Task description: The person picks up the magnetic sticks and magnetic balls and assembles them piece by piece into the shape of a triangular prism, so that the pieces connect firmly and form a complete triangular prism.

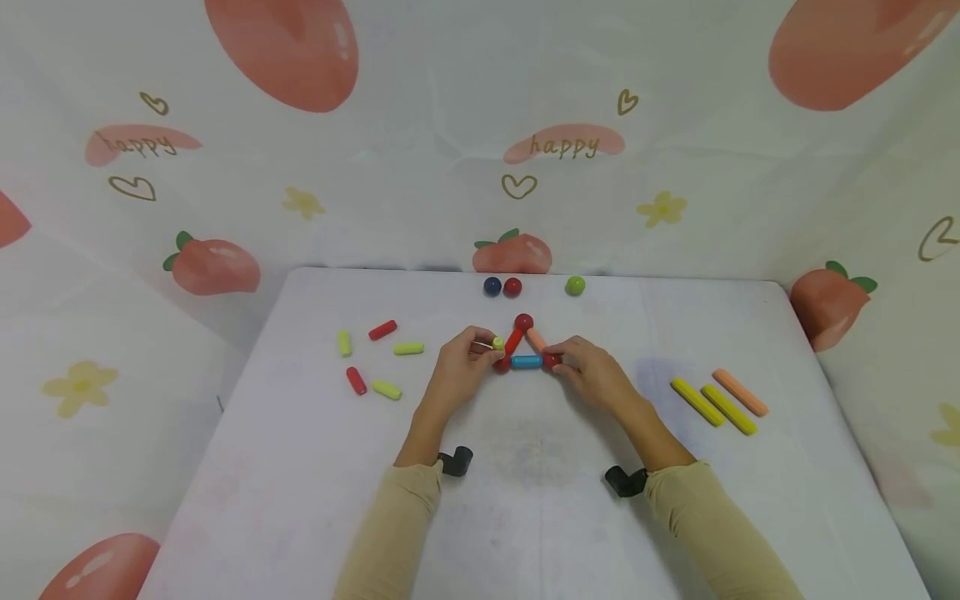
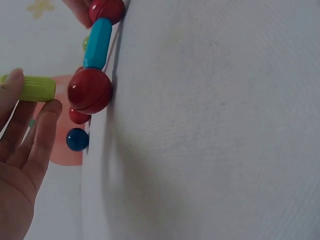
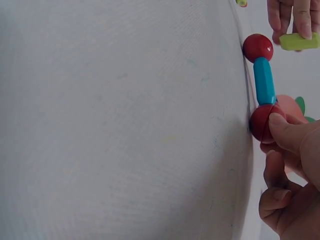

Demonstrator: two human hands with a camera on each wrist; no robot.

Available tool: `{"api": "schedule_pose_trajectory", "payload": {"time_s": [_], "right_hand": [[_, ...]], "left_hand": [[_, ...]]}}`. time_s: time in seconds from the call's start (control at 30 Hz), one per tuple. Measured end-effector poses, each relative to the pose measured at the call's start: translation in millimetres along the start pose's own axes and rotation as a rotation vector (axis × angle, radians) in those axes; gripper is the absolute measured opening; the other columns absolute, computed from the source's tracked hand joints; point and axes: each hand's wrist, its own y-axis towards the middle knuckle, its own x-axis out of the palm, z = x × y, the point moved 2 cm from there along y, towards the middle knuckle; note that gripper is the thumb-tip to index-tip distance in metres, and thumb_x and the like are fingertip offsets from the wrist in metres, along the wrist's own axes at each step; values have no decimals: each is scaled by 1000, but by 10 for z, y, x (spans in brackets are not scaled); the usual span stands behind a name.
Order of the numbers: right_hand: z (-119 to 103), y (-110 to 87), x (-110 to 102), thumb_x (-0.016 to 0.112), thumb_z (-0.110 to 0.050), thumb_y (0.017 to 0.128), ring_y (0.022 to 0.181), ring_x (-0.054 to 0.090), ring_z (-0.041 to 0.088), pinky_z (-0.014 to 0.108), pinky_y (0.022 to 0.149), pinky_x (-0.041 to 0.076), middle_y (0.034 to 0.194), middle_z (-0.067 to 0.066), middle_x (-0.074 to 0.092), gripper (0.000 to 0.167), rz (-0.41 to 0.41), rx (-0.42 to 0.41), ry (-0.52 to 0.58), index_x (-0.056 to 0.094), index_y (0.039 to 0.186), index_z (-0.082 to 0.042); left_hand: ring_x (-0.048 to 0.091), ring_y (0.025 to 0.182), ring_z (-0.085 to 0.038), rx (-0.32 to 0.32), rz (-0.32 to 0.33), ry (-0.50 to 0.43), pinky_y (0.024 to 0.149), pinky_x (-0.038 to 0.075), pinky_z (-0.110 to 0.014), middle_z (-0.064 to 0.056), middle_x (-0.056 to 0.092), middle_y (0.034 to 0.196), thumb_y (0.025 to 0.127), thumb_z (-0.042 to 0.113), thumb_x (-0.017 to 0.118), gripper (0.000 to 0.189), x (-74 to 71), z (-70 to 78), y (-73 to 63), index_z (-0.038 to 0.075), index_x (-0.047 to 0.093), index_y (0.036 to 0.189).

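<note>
On the table lies a triangle of rods and balls: a red rod (image 1: 513, 342), a peach rod (image 1: 536, 338) and a blue rod (image 1: 527, 362) join a far red ball (image 1: 523, 322), a left red ball (image 2: 91, 91) and a right red ball (image 3: 262, 122). My left hand (image 1: 457, 368) pinches a short yellow-green rod (image 2: 40, 89) between thumb and fingers. It stands upright close over the left ball, with a gap between them in the left wrist view. Thumb and fingers of my right hand (image 1: 597, 373) grip the right ball.
Short yellow-green rods (image 1: 408, 348) and red rods (image 1: 382, 330) lie scattered on the left. Two long yellow rods (image 1: 697, 402) and a long peach rod (image 1: 740, 392) lie right. A dark blue ball (image 1: 492, 287), a red ball (image 1: 512, 287) and a green ball (image 1: 575, 286) sit along the back edge.
</note>
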Motion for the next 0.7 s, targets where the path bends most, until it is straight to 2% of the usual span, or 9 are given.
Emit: {"api": "schedule_pose_trajectory", "payload": {"time_s": [0.17, 0.37, 0.5, 0.63, 0.7], "right_hand": [[6, 11, 9, 72, -12, 95, 109, 66, 24, 45, 99, 56, 119, 7, 70, 38, 6, -10, -1, 67, 132, -17], [9, 11, 12, 72, -11, 95, 108, 67, 24, 46, 99, 56, 118, 8, 70, 37, 17, -29, 4, 68, 131, -15], [2, 9, 11, 72, -11, 95, 109, 67, 25, 46, 99, 56, 118, 8, 71, 36, 19, -41, -7, 68, 130, -14], [-2, 10, -7, 71, -13, 96, 110, 66, 25, 47, 100, 55, 120, 8, 70, 37, -12, -35, -18, 67, 133, -17], [12, 10, -40, 71, -18, 97, 112, 64, 24, 48, 100, 55, 124, 7, 69, 39, -52, -3, 7, 65, 135, -20]], "left_hand": [[68, 101, -12, 21, -16, 13, 93, 59, -32, 5, 69, 112, 94, 23, 75, 25, 6, -15, -11, 23, 64, 116], [68, 103, -12, 49, -1, 7, 95, 59, -32, 4, 70, 112, 92, 20, 77, 29, 46, -48, -7, 22, 65, 117], [69, 104, -13, 61, 2, 52, 96, 58, -33, 2, 71, 114, 89, 18, 80, 34, 92, -68, 1, 20, 67, 120], [69, 101, -15, 71, 33, 101, 94, 59, -33, -1, 73, 112, 88, 15, 80, 34, 140, -75, 12, 16, 70, 121], [68, 100, -15, 73, 49, 115, 94, 59, -34, -1, 74, 112, 88, 14, 80, 34, 157, -68, 15, 15, 71, 121]]}}
